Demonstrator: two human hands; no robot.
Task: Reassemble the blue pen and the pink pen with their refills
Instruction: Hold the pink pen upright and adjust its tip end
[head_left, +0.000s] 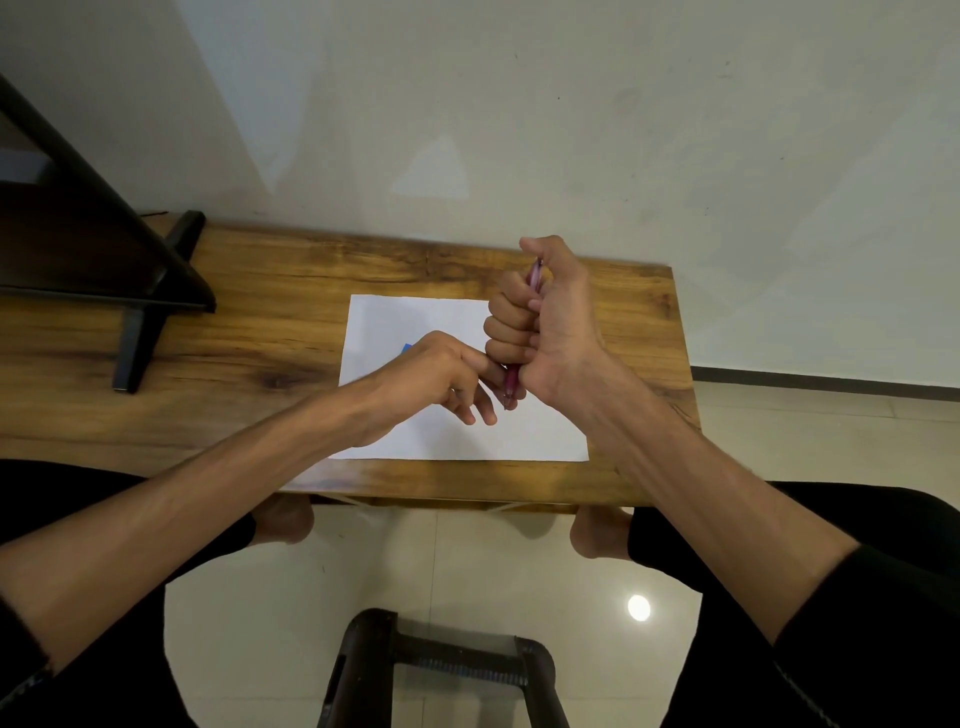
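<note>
head | I see right hand (540, 322) fisted round pink pen (534, 274), upright above paper (457, 431) on worktop (260, 322) | left hand (447, 371) fingers at pen's lower tip, pinching it or not I can't tell | blue bit (407, 347) on paper behind left hand, mostly hidden

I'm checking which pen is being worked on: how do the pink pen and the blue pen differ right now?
The pink pen is gripped near upright in the right hand; the blue pen lies on the white paper. The pink pen shows at both ends of the fist; the blue pen is mostly hidden behind the left hand. Both are over the paper.
</note>
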